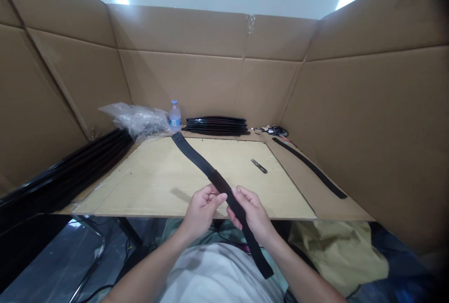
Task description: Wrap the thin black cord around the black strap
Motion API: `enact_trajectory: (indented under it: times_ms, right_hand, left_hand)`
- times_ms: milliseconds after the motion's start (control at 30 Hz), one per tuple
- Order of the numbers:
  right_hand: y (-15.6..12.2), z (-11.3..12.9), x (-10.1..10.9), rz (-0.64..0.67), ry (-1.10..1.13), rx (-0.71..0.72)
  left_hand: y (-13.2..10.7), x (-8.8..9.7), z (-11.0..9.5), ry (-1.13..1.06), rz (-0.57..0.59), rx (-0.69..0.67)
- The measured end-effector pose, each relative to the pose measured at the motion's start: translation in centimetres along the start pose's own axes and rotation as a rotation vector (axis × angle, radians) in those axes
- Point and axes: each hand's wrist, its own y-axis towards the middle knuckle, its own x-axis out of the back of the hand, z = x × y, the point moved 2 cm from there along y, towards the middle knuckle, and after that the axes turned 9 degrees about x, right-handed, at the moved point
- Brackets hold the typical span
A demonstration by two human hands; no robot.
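Observation:
Both hands grip one long, slightly curved black strip [197, 158], held slantwise over the front edge of the table. Its upper end, which has a small hole, points away to the left, and its lower end hangs toward my lap. A duller, sleeve-like layer covers the strip from about its middle downward. My left hand [203, 209] pinches the strip's left edge near the middle. Close beside it, my right hand [250, 209] is closed on the strip, thumb on top and fingers partly hidden underneath. A pair of thread snips [258, 166] lies on the pale board [147, 186] beyond.
Black strips are stacked at the back [216, 126] and piled along the left [70, 172]. Clear plastic bags [140, 119] and a water bottle [175, 116] stand back left. Another black strip [308, 166] lies at right, near tangled cords [276, 130]. Cardboard walls [182, 74] enclose three sides.

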Motion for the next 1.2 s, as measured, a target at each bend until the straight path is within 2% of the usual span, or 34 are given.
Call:
enact_trajectory:
  times_ms: [167,233,367,533,733,833,1000,1200]
  right_hand:
    - [0.0,0.9,-0.1,0.062,0.043,0.097]
    - [0.0,0.9,0.0,0.066,0.023,0.118]
    - [0.3,0.1,0.1,0.072,0.003,0.080]
    - [0.3,-0.4,-0.1,0.222,0.038,0.010]
    - [0.0,-0.2,-0.5,0.284,0.078,-0.024]
    - [-0.2,-0.4,-0.9,0.260,0.094,-0.051]
    - [-0.3,-0.7,-1.3,0.135,0.079,-0.091]
    - [-0.3,-1.3,-1.1,0.121,0.031,-0.092]
  left_hand:
    - [0.8,1.3,0.3,-0.056,-0.058,0.003]
    - [1.1,1.5,0.4,-0.067,-0.039,-0.005]
    - [1.2,1.4,0.4,-0.115,0.049,0.004]
    - [1.1,1.4,0.6,-0.165,0.203,0.093]
    - [0.9,1.6,1.1,-0.242,0.316,0.181]
    - [1.0,1.8,1.2,-0.232,0.317,0.174]
    - [1.1,1.8,1.8,-0.221,0.254,0.147]
    - [1.0,1.4,1.9,-0.224,0.231,0.193]
